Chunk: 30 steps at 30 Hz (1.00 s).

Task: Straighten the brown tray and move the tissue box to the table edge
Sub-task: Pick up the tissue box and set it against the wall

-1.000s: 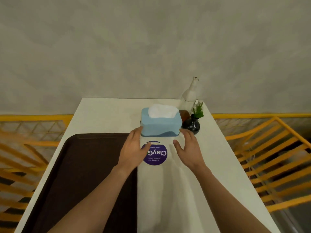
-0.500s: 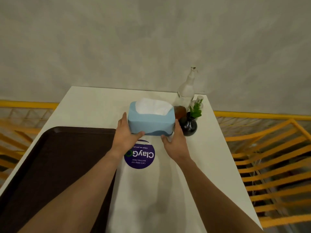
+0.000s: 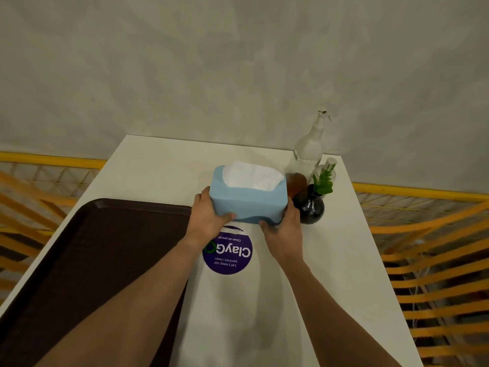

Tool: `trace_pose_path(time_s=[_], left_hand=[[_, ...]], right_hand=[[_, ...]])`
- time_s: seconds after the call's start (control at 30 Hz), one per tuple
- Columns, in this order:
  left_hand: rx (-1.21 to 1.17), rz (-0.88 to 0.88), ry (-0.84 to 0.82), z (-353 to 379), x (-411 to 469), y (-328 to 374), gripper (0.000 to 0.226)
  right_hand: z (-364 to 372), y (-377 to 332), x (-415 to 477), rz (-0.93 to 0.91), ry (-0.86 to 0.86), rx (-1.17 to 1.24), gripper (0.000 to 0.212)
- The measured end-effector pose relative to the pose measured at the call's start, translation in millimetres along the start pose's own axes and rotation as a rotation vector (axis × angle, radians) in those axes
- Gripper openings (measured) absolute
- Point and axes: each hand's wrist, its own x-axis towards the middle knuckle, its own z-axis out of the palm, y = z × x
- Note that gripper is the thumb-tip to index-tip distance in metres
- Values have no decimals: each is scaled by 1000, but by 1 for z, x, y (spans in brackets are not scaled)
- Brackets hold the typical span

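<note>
Gripping pale blue tissue box [image 3: 247, 200], white tissue on top: left hand [image 3: 209, 221], right hand [image 3: 284, 230] clasp its ends.
Far white table [image 3: 164, 170] open; dark brown plastic tray [image 3: 100, 250] left, black round vase [image 3: 311, 207] right.

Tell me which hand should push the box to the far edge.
Left, probably: left hand has bare table beyond it, while right hand sits beside the vase. Both grip the box.

Brown tray [image 3: 100, 260]: cut off by the bottom and left edges, right side under the left forearm.
Tissue box [image 3: 248, 200]: ends covered by both hands.
Purple sticker [image 3: 230, 256]: small print too fine to read surely.
Amber jar [image 3: 295, 182]: mostly behind the box.
</note>
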Motion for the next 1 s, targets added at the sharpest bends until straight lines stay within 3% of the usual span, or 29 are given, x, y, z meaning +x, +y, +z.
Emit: trace_pose_path(time_s=[0.2, 0.43, 0.77, 1.0], left_hand=[[-57, -33, -45, -4, -1, 5, 81], [-58, 75, 6, -32, -2, 7, 80], [-12, 193, 97, -118, -2, -13, 78], [-4, 209, 105, -197, 4, -56, 78]], right_hand=[[-1, -1, -4, -11, 32, 11, 79], [-1, -25, -5, -34, 10, 112, 78], [31, -94, -20, -144, -14, 123, 84], [92, -154, -45, -126, -35, 154, 73]])
